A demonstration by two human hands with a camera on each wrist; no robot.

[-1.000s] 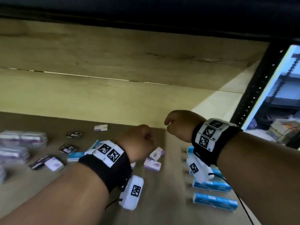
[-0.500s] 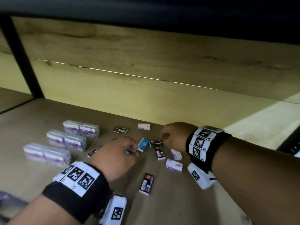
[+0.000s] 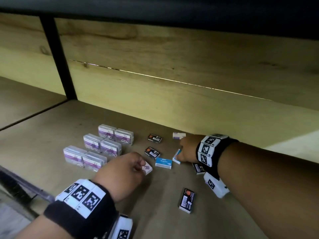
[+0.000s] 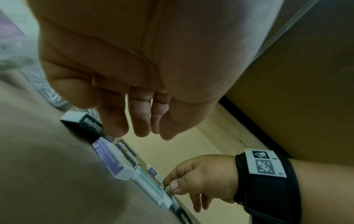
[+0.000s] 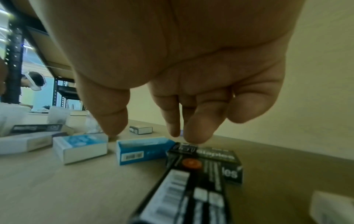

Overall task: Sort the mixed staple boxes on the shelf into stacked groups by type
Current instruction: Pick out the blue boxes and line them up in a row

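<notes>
The head view shows the whole shelf layout. At far left, six clear plastic cases with purple labels sit in three touching pairs. To their right the left hand hovers low over the shelf with fingers curled downward, its fingertips at a small purple-and-white box; the head view suggests contact, but the left wrist view shows the fingers hanging loosely together with nothing between them, so the hand grips nothing. Right of it lie two black staple boxes one behind the other, then a flat blue box. Next comes a tilted blue box at the right hand. The head view hides this contact; the right wrist view shows the thumb and fingers spread on either side of the box, reaching down to it, though an actual pinch cannot be confirmed. The left wrist view shows the right thumb and forefinger tips close together at the box edge. A white-and-purple box lies against the back wall behind the right hand. Nearer, a black box lies partly under the right wrist, and another black box lies alone near the front.
</notes>
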